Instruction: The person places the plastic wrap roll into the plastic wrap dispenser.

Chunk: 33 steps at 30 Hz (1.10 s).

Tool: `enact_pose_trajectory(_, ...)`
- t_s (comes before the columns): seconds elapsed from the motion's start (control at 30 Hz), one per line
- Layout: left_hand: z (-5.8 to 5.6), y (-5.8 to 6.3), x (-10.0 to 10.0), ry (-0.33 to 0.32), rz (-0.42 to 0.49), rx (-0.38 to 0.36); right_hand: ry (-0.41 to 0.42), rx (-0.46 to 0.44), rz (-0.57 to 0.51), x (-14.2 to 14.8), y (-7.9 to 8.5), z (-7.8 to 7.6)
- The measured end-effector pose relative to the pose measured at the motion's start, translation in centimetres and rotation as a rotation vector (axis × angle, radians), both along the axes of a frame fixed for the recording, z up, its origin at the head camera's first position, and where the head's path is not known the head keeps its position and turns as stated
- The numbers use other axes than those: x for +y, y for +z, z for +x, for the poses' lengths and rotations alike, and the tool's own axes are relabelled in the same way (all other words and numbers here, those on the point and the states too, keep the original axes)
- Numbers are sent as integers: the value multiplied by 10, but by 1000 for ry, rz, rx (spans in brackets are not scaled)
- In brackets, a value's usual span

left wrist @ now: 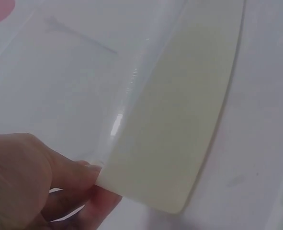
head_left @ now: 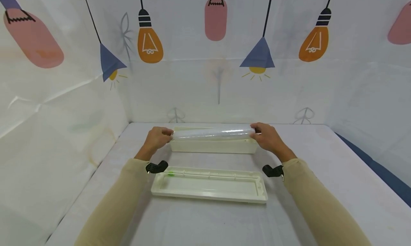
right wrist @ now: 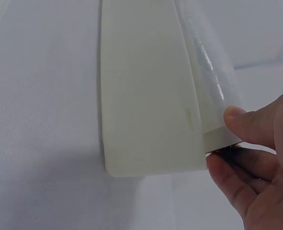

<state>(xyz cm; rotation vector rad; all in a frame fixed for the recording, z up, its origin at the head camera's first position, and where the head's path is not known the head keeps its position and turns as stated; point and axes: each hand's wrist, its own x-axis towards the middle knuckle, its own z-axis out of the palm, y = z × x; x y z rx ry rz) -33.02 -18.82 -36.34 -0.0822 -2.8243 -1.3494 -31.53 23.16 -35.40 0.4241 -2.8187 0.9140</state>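
Observation:
A clear, shiny roll of plastic wrap lies lengthwise at the top of a long cream box. My left hand pinches the roll's left end, thumb and fingers at the box's corner in the left wrist view. At the other end, my right hand grips the roll; in the right wrist view the thumb presses on the film and the fingers curl below. There the roll slants up out of the box. How deep it sits inside is hidden by the front wall.
Nearer to me, a long cream lid lies on the white table, its ribbed inner side up. A bright green mark shows near its left end. White sheeting with printed lamps hangs behind and at the sides.

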Motion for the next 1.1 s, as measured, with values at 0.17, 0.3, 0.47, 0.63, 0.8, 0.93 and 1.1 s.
enact_pose_trajectory(0.17, 1, -2, -1, -12, 18, -6, -11, -16, -6, 1, -3, 0)
enact_pose_trajectory(0.3, 3, -3, -3, -24, 45, -12, -6, -16, -12, 0, -4, 1)
enact_pose_trajectory(0.47, 4, -2, -5, -35, 72, -6, 2, -10, -33, -1, -3, 2)
enact_pose_trajectory(0.63, 2, -3, -4, -45, 99, -24, -5, -14, -42, 3, -4, 4)
enact_pose_trajectory(0.8, 1, -5, -4, -36, 105, -32, -13, 11, -26, 3, -7, 3)
enact_pose_trajectory(0.93, 2, -6, -7, -39, 126, -43, -9, 23, -22, 1, -8, 1)
enact_pose_trajectory(1.1, 0, -9, -7, -37, 146, -53, -20, 25, -22, 1, -8, 2)
